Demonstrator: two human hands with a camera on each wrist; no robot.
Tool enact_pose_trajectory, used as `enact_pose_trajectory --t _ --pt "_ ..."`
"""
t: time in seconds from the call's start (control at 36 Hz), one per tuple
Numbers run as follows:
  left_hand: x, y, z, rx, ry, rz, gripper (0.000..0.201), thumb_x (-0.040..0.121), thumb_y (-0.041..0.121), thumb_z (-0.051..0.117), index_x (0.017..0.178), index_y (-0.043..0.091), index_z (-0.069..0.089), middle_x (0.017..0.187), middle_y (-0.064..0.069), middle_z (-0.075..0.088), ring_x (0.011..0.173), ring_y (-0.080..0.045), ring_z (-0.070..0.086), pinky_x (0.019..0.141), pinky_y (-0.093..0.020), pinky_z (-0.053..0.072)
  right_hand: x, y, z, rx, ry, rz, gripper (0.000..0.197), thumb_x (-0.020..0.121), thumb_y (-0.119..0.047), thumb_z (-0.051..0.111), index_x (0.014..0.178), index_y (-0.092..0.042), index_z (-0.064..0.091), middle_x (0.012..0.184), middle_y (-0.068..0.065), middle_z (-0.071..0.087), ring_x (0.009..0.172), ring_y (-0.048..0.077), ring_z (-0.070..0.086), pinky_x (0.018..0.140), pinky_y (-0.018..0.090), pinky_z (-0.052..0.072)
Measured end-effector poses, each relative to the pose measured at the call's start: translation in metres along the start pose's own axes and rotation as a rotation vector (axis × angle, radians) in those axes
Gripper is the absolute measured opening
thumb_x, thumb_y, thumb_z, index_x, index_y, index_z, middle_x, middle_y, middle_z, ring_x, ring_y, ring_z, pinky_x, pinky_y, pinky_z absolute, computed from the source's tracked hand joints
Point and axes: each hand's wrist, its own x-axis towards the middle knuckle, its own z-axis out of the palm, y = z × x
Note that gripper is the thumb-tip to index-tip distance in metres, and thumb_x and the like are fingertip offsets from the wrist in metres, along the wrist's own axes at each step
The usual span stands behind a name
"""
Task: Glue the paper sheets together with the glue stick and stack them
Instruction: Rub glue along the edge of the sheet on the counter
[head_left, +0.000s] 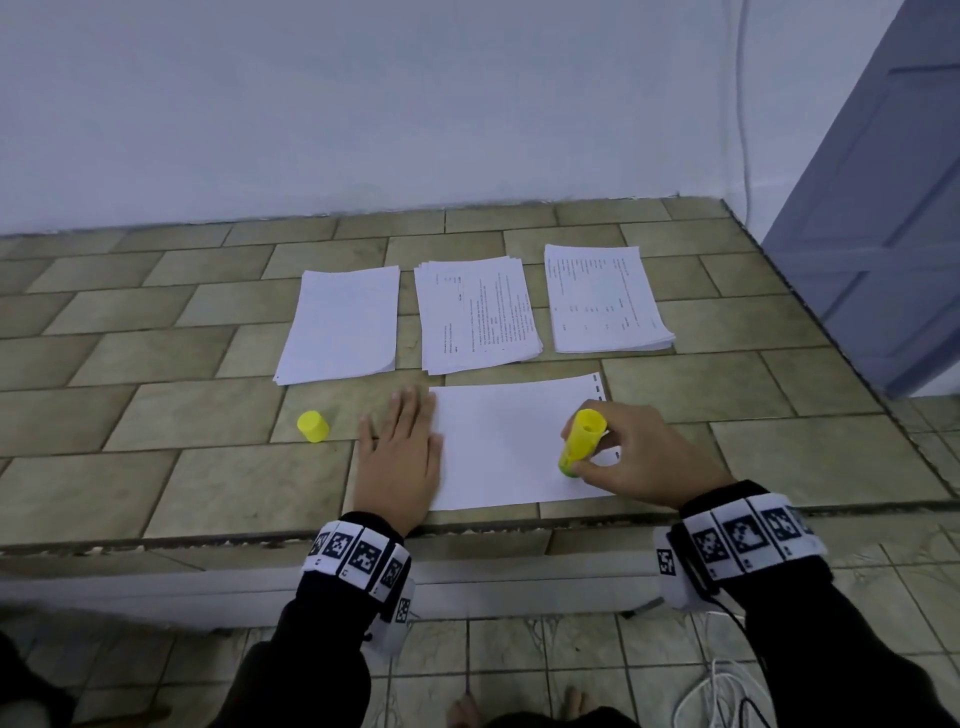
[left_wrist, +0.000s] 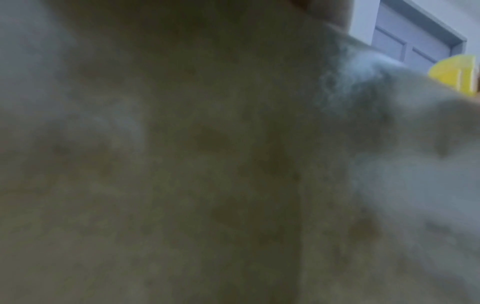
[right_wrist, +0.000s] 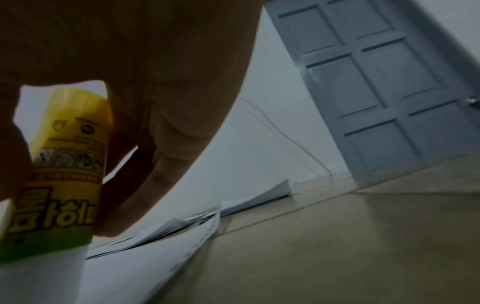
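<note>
A blank white sheet (head_left: 509, 447) lies flat on the tiled ledge in front of me. My left hand (head_left: 402, 452) lies flat with straight fingers and presses on the sheet's left edge. My right hand (head_left: 623, 457) grips a yellow glue stick (head_left: 581, 441), tip down on the sheet near its right side. In the right wrist view my fingers (right_wrist: 161, 164) curl round the glue stick (right_wrist: 62, 174), whose white end meets the sheet (right_wrist: 145, 267). The yellow cap (head_left: 313, 426) stands alone on the tiles left of my left hand. The left wrist view is dark and blurred.
Three paper stacks lie in a row behind the sheet: a blank one (head_left: 340, 325) at left, a printed one (head_left: 475, 314) in the middle, another printed one (head_left: 605, 299) at right. The ledge's front edge (head_left: 467, 530) runs under my wrists. A grey door (head_left: 883, 208) stands right.
</note>
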Motion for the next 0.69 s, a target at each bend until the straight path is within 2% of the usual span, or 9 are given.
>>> enact_pose_trajectory --t 0.11,0.19,0.28,0.33,0.42,0.47,0.56,0.69 --pt "0.0 0.0 0.0 -0.057 0.026 -0.018 0.086 0.08 0.052 -0.012 0.158 0.019 0.007 0.166 0.002 0.004 0.152 -0.015 -0.001 0.121 -0.047 -0.004 -0.01 0.008 -0.013 -0.048 0.058 0.029 0.015 0.07 -0.001 0.078 0.072 -0.013 0.068 0.084 -0.011 0.069 0.074 0.009 0.066 0.069 0.028 0.055" --pt "0.0 -0.001 0.001 -0.085 0.044 -0.024 0.087 0.081 0.053 -0.008 0.157 0.016 0.014 0.165 0.001 0.009 0.152 -0.015 0.002 0.121 -0.046 -0.003 -0.014 0.014 -0.021 -0.076 0.094 0.121 0.028 0.068 -0.004 0.078 0.067 -0.027 0.063 0.08 -0.01 0.07 0.072 0.01 0.066 0.07 0.036 0.055" --pt "-0.002 -0.001 0.0 -0.112 0.061 -0.015 0.084 0.082 0.054 -0.006 0.152 0.021 0.027 0.165 0.0 0.013 0.152 -0.014 0.003 0.121 -0.047 -0.002 -0.013 0.018 -0.025 -0.108 0.092 0.147 0.033 0.069 -0.007 0.077 0.066 -0.033 0.057 0.08 -0.006 0.069 0.074 0.009 0.066 0.071 0.036 0.055" --pt "-0.002 -0.001 -0.001 -0.114 0.066 -0.008 0.083 0.083 0.054 -0.006 0.15 0.023 0.033 0.165 0.001 0.013 0.152 -0.013 0.002 0.121 -0.046 -0.003 -0.009 0.014 -0.023 -0.114 0.08 0.142 0.03 0.07 -0.008 0.077 0.069 -0.031 0.058 0.08 -0.007 0.069 0.073 0.007 0.065 0.07 0.03 0.054" --pt "-0.002 -0.002 0.001 -0.125 0.064 -0.003 0.083 0.085 0.056 -0.007 0.15 0.025 0.032 0.165 0.002 0.011 0.152 -0.012 -0.001 0.121 -0.045 -0.006 0.001 0.001 -0.012 -0.06 0.045 0.061 0.021 0.073 -0.004 0.077 0.07 -0.018 0.061 0.085 -0.008 0.067 0.075 0.007 0.064 0.069 0.022 0.051" --pt "-0.002 -0.003 0.002 -0.136 0.064 -0.001 0.082 0.086 0.057 -0.008 0.151 0.026 0.032 0.165 0.003 0.01 0.152 -0.011 -0.002 0.121 -0.044 -0.007 0.01 -0.007 0.001 -0.026 -0.005 0.012 0.017 0.075 -0.007 0.076 0.072 -0.014 0.061 0.088 -0.006 0.067 0.077 0.01 0.064 0.072 0.027 0.054" --pt "-0.002 -0.003 0.002 -0.119 0.068 0.005 0.082 0.087 0.055 -0.01 0.152 0.026 0.031 0.165 0.002 0.011 0.152 -0.011 -0.001 0.121 -0.044 -0.006 0.025 -0.019 0.025 -0.002 -0.091 0.018 0.014 0.077 -0.016 0.074 0.079 -0.018 0.06 0.091 -0.002 0.067 0.079 0.012 0.064 0.076 0.036 0.056" --pt "-0.001 -0.004 0.002 -0.106 0.093 0.02 0.078 0.089 0.048 -0.003 0.15 0.02 0.037 0.163 -0.004 0.02 0.152 -0.018 0.008 0.12 -0.05 0.002 0.045 -0.045 0.059 -0.018 -0.209 -0.065 0.016 0.08 -0.018 0.073 0.086 -0.015 0.058 0.091 0.002 0.065 0.083 0.016 0.063 0.078 0.039 0.055"
